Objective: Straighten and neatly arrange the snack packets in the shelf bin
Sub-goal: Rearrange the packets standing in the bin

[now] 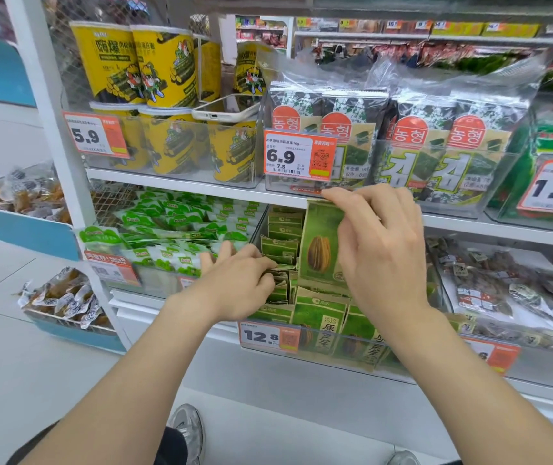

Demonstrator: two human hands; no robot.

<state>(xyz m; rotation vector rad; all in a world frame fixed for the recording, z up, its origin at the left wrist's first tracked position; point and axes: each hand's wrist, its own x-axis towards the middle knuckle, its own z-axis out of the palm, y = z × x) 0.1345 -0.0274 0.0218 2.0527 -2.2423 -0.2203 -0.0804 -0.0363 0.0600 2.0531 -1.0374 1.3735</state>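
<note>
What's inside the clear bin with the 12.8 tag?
Green sunflower-seed packets in rows; right hand pinches a raised packet, left hand touches others. Anything beneath them is covered.

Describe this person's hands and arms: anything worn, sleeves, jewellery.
The left hand and right hand are bare: no gloves, rings, watch or bracelets show. Both forearms are uncovered down to the edge of the picture, and no sleeve comes into view.

Green sunflower-seed packets (318,317), mostly upright, in clear shelf bin (257,229); one raised packet (320,243) above.
</note>
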